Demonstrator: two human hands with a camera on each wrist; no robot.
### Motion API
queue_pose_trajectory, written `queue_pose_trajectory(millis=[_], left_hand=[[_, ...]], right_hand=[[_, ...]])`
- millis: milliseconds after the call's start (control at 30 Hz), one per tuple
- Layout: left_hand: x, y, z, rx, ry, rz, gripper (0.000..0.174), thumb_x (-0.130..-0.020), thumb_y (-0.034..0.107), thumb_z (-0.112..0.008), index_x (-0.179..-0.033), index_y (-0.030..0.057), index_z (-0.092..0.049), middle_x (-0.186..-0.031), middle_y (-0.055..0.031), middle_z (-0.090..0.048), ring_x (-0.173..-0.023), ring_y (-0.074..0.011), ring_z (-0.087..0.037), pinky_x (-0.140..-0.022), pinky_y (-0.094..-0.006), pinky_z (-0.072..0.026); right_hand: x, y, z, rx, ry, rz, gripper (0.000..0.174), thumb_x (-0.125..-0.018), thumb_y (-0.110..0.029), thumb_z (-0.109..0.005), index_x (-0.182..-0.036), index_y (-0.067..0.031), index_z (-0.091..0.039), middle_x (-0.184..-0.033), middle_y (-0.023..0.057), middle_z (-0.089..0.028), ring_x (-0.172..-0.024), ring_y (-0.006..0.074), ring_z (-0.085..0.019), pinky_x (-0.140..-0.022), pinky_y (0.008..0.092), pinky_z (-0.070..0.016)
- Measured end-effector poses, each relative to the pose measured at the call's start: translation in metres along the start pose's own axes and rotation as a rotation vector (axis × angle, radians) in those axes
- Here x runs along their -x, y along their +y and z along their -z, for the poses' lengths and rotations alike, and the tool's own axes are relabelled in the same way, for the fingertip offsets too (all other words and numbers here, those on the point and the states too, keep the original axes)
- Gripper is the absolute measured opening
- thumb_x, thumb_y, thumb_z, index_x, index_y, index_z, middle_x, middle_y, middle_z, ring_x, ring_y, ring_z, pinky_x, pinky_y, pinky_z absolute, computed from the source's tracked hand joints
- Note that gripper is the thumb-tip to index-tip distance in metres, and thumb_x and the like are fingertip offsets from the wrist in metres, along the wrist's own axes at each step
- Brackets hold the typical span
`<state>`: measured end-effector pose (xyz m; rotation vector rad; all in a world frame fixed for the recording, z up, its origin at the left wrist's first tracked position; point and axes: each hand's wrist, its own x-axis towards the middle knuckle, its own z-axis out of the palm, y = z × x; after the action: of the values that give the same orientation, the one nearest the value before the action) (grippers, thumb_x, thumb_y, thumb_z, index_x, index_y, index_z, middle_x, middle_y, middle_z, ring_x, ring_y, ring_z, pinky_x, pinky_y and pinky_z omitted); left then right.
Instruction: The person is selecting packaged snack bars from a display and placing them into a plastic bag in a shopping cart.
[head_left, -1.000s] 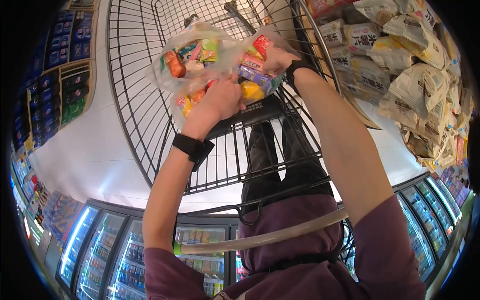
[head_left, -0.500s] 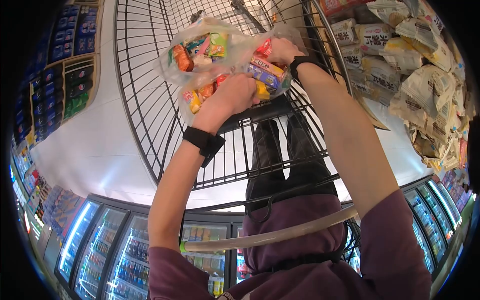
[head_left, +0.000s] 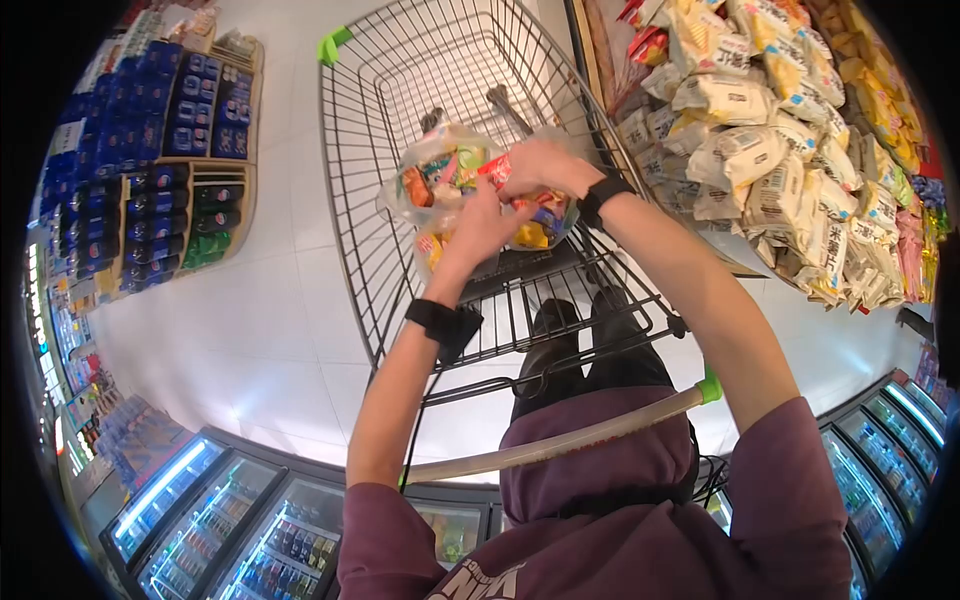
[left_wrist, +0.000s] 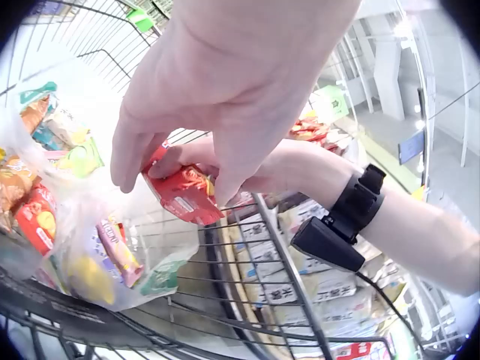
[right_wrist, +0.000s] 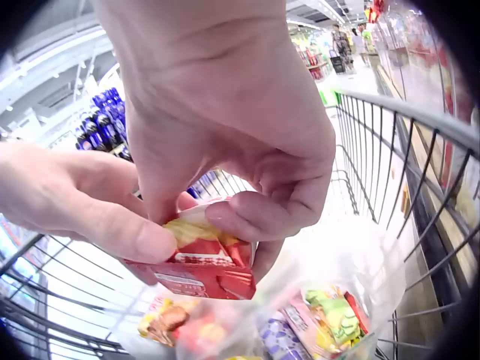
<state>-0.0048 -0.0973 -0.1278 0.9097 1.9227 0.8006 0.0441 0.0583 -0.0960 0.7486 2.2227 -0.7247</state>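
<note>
Both hands meet on a small red packet (head_left: 494,170) (left_wrist: 186,196) (right_wrist: 210,266), held above bags of snacks in a shopping cart. My left hand (head_left: 480,228) (left_wrist: 217,82) (right_wrist: 86,199) grips its side, thumb on top in the right wrist view. Bent fingers and thumb of my right hand (head_left: 540,165) (left_wrist: 266,161) (right_wrist: 225,127) pinch its upper edge. Yellow shows on the packet's upper side. Clear plastic bags (head_left: 395,195) (left_wrist: 150,225) (right_wrist: 382,262) below hold several colourful packages.
The wire cart (head_left: 345,150) surrounds the bags, its handle (head_left: 560,445) crossing near my waist. Piled snack packs (head_left: 735,160) stand on the right. Blue drink packs (head_left: 110,160) are stacked on the left. Glass-door coolers (head_left: 290,530) line the area behind.
The red packet is now up between both hands. My left hand has come off the bag's front and moved toward my right hand. The head view has shifted, showing more cart and shelves.
</note>
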Motion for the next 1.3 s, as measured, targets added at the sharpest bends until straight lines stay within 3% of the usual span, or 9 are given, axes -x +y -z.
queue_pose_trajectory(millis=[67, 167, 233, 300, 367, 600, 733, 1100, 1300], left_hand=[[0.02, 0.014, 0.0, 0.206, 0.063, -0.034, 0.083, -0.085, 0.026, -0.078, -0.138, -0.0065, -0.024, -0.104, -0.0183, -0.066, -0.095, -0.0175, -0.068, -0.071, -0.0273, -0.0563], [0.063, 0.063, 0.015, 0.252, 0.119, 0.062, 0.088, -0.085, 0.016, -0.078, -0.147, -0.0012, -0.017, -0.113, -0.015, -0.063, -0.097, -0.0195, -0.067, -0.073, -0.0289, -0.0571], [0.094, 0.081, 0.02, 0.464, 0.184, -0.053, 0.087, -0.086, 0.014, -0.076, -0.15, 0.0016, -0.018, -0.116, -0.0143, -0.062, -0.099, -0.0184, -0.066, -0.075, -0.0284, -0.0562], [0.121, 0.099, 0.024, 0.597, 0.166, -0.104, 0.084, -0.087, 0.011, -0.075, -0.151, 0.0041, -0.021, -0.119, -0.0134, -0.061, -0.101, -0.0172, -0.065, -0.076, -0.0276, -0.0553], [0.148, 0.121, 0.036, 0.65, 0.077, -0.08, 0.08, -0.087, 0.008, -0.073, -0.151, 0.0062, -0.025, -0.12, -0.0122, -0.06, -0.103, -0.0159, -0.064, -0.077, -0.0266, -0.0544], [0.185, 0.163, 0.006, 0.687, 0.057, -0.15, 0.072, -0.084, -0.004, -0.068, -0.148, 0.0083, -0.038, -0.12, -0.0105, -0.06, -0.108, -0.0164, -0.062, -0.091, -0.0302, -0.0527], [0.2, 0.181, 0.003, 0.68, 0.028, -0.197, 0.068, -0.085, -0.004, -0.066, -0.147, 0.0038, -0.04, -0.128, -0.0118, -0.056, -0.111, -0.017, -0.06, -0.092, -0.0308, -0.0526], [0.224, 0.178, -0.008, 1.046, 0.074, -0.165, 0.05, -0.094, 0.009, -0.064, -0.138, 0.0, -0.044, -0.128, -0.01, -0.058, -0.114, -0.0176, -0.06, -0.088, -0.0325, -0.0555], [0.244, 0.176, -0.006, 0.753, 0.093, -0.232, 0.054, -0.09, 0.007, -0.07, -0.139, 0.0018, -0.046, -0.129, -0.0084, -0.057, -0.114, -0.0133, -0.057, -0.09, -0.0287, -0.0518]], right_hand=[[0.02, -0.003, 0.005, -0.015, 0.076, 0.111, 0.058, -0.061, -0.049, -0.076, -0.089, 0.0016, -0.074, -0.089, 0.0206, -0.072, -0.085, 0.0335, -0.071, -0.076, 0.0386, -0.0573], [0.075, -0.006, 0.021, -0.149, 0.132, 0.262, 0.1, -0.065, -0.07, -0.072, -0.113, 0.0162, -0.054, -0.094, 0.0304, -0.067, -0.083, 0.0373, -0.07, -0.069, 0.0415, -0.0572], [0.112, -0.011, 0.022, -0.333, 0.219, 0.288, 0.091, -0.074, -0.071, -0.069, -0.106, 0.0123, -0.052, -0.085, 0.0239, -0.067, -0.073, 0.0291, -0.069, -0.06, 0.0364, -0.0564], [0.182, -0.008, 0.047, -0.714, -0.077, 0.391, 0.059, -0.089, -0.057, -0.064, -0.094, -0.0002, -0.05, -0.073, 0.0081, -0.063, -0.054, 0.0129, -0.062, -0.047, 0.0239, -0.0492], [0.194, 0.013, 0.028, -0.798, -0.062, 0.386, 0.056, -0.09, -0.054, -0.065, -0.096, -0.0006, -0.05, -0.07, 0.0059, -0.061, -0.056, 0.013, -0.062, -0.046, 0.0253, -0.0491], [0.252, 0.045, -0.016, -0.979, 0.288, 0.549, 0.087, -0.075, -0.033, -0.086, -0.133, 0.007, -0.035, -0.127, 0.0235, -0.053, -0.102, 0.0211, -0.064, -0.083, 0.0304, -0.0551], [0.294, 0.035, -0.016, -1.253, 0.349, 0.539, 0.093, -0.071, -0.02, -0.09, -0.138, 0.0013, -0.029, -0.126, 0.0204, -0.056, -0.106, 0.0214, -0.065, -0.085, 0.0313, -0.0566], [0.31, 0.015, -0.03, -1.299, 0.547, 0.653, 0.044, -0.093, -0.029, -0.069, -0.121, -0.0007, -0.051, -0.098, 0.0087, -0.067, -0.074, 0.0111, -0.067, -0.059, 0.0239, -0.0549], [0.316, 0.028, -0.023, -1.054, 0.598, 0.552, 0.034, -0.1, -0.032, -0.057, -0.101, 0.0014, -0.06, -0.07, 0.0049, -0.061, -0.056, 0.0069, -0.057, -0.047, 0.0241, -0.0459]])
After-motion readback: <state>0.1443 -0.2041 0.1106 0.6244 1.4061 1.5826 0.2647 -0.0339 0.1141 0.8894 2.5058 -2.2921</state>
